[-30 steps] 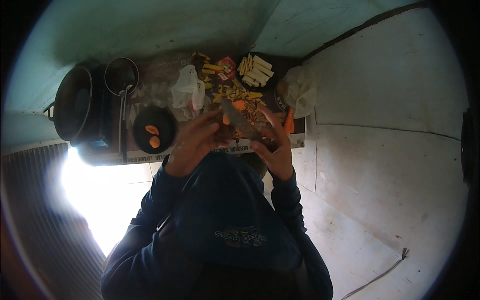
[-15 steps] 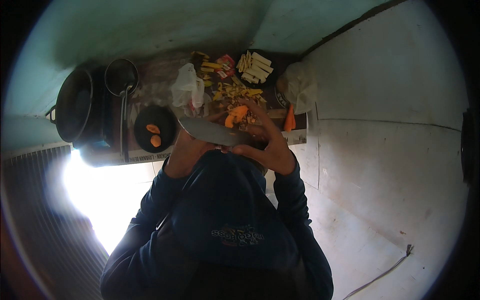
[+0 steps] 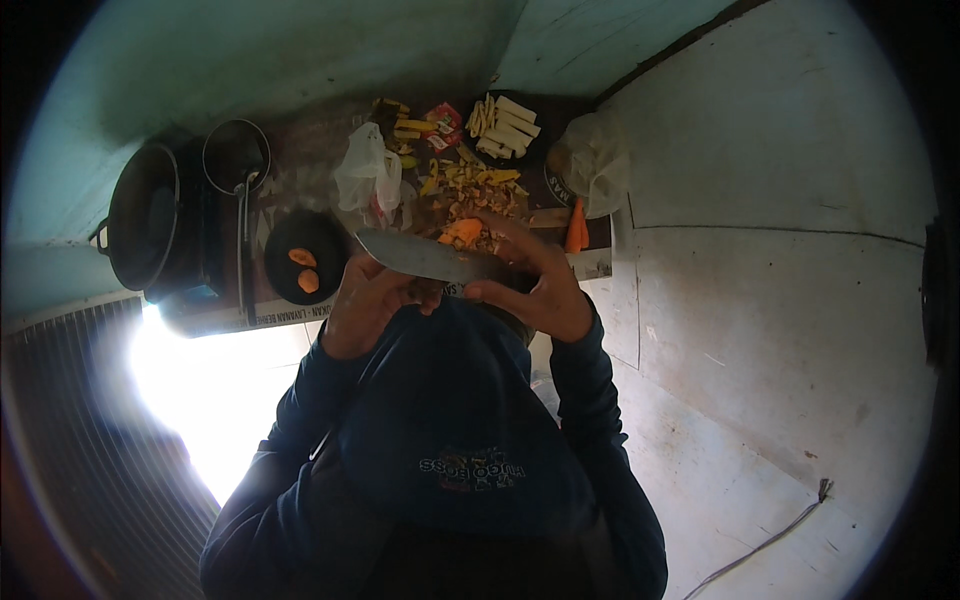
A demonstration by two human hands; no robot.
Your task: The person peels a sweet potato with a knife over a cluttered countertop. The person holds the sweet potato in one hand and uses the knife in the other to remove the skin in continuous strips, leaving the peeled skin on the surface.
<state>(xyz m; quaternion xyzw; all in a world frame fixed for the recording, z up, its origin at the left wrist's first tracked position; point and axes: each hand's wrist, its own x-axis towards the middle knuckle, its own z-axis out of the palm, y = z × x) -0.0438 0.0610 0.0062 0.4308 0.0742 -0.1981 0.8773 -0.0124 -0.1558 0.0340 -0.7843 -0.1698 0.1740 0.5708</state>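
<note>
A wide-bladed knife point(image 3: 425, 258) lies across the space in front of my body, tip pointing left. My right hand point(image 3: 545, 290) is closed round its handle end, index finger stretched past the far side. Just below the blade, my left hand point(image 3: 370, 300) has its fingers bent together; what they hold, if anything, is hidden. Beyond the blade, an orange vegetable piece point(image 3: 462, 233) rests against a heap of peelings point(image 3: 475, 190). On a dark plate point(image 3: 283, 270) at left sit two orange pieces point(image 3: 308, 280).
Far left stand a large dark pan point(image 3: 147, 215) and a long-handled strainer point(image 3: 238, 155). A white plastic bag point(image 3: 365, 175) sits mid-table. Cut pale sticks point(image 3: 515, 125) fill a dark dish at the back. At right are a carrot point(image 3: 577, 228) and another plastic bag point(image 3: 597, 175).
The fingers of my left hand have shifted and now show more clearly under the blade. The orange pieces beyond the knife look more bunched together. The knife stays in my right hand.
</note>
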